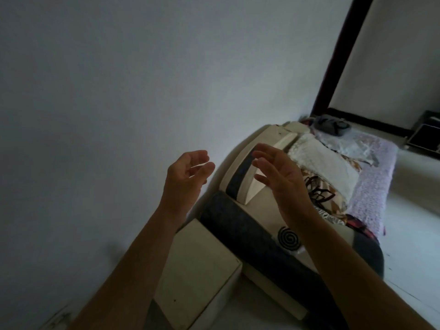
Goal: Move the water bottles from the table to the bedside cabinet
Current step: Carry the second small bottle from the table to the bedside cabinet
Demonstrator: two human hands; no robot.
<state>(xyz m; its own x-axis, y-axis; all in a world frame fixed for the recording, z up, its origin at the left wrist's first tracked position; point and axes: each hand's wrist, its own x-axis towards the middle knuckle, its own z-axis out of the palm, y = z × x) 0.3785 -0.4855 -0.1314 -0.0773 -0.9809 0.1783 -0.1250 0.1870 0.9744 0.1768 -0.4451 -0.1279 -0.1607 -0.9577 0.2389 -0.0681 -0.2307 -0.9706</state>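
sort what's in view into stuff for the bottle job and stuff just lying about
For the job: bedside cabinet, bare top; left hand and right hand, both open and empty. No bottles or table in view.

Lying about: mosquito coil, pillow, purple blanket.

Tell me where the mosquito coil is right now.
In the head view the mosquito coil lies lower centre-right on the bed's padded headboard ledge, just under the right forearm and right of the bedside cabinet.

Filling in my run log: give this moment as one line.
left hand: open, empty | right hand: open, empty | bottles: none in view | bedside cabinet: below hands, top bare
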